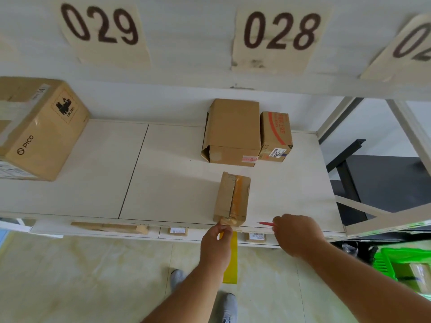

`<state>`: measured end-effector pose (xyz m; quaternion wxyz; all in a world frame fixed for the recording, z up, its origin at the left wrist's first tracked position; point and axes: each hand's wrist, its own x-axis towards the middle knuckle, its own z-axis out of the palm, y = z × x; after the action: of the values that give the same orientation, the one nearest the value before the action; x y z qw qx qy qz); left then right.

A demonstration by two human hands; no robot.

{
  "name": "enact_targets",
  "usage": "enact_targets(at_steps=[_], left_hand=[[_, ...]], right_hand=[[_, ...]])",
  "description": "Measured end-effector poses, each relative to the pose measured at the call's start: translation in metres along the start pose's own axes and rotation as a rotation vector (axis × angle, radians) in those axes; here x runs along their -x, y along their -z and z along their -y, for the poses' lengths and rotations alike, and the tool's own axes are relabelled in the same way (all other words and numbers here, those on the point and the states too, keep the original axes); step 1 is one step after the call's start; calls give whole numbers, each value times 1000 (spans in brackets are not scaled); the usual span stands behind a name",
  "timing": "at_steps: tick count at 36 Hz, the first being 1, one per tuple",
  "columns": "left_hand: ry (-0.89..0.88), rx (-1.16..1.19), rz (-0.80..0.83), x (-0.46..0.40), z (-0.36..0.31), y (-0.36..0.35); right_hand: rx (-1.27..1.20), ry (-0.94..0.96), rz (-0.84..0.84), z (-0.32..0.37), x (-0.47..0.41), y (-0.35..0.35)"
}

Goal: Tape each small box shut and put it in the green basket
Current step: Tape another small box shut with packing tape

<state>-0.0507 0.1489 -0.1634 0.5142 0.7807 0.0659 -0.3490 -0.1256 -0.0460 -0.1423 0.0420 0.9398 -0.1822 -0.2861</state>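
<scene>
A small brown box (232,199) lies on the white shelf (163,178) near its front edge, with a strip of yellowish tape along its top seam. My left hand (215,245) pinches the tape at the box's near end. The yellow tape (230,259) hangs down below the shelf edge behind that hand. Just right of the box, my right hand (297,234) grips a thin red tool (265,223) whose tip points left over the shelf. The green basket (405,266) stands low at the right, with a box inside it.
Two more boxes (233,134) (275,136) stand side by side at the back of the shelf. A large PICO carton (39,127) fills the shelf's left end. Number signs 029 and 028 hang above. My shoes (229,306) stand on the tiled floor.
</scene>
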Motion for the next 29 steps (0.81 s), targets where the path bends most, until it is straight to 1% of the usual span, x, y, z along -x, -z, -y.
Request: enact_targets(at_steps=[3, 5, 8, 11, 13, 15, 17, 19, 21, 23, 24, 27, 29], left_hand=[[7, -31, 4, -2, -1, -1], [13, -58, 10, -2, 0, 0], [14, -71, 2, -4, 1, 1], [6, -97, -2, -6, 1, 4], [-10, -121, -2, -7, 2, 5], [-37, -139, -7, -9, 2, 6], [-56, -145, -9, -10, 1, 7], [-61, -163, -12, -10, 1, 6], [-65, -177, -24, -10, 2, 5], [-72, -176, -28, -10, 2, 5], [-75, -171, -28, -9, 1, 5], [-63, -167, -27, -11, 1, 7], [-54, -145, -27, -13, 1, 8]], right_hand=[[-111, -82, 6, -4, -9, -3], [-265, -129, 27, -2, -17, -9], [-476, -187, -52, 5, -30, -12], [-601, -175, -100, 9, -38, -7], [-590, -147, -130, 13, -37, -2], [-574, -84, -276, 18, -32, 3], [-523, 85, -440, 27, -28, 10], [-443, 264, -511, 37, -30, 13], [-359, 356, -460, 48, -36, 16], [-296, 378, -372, 57, -43, 18], [-265, 376, -355, 59, -46, 18], [-185, 356, -350, 64, -52, 18], [-164, 351, -402, 67, -56, 17]])
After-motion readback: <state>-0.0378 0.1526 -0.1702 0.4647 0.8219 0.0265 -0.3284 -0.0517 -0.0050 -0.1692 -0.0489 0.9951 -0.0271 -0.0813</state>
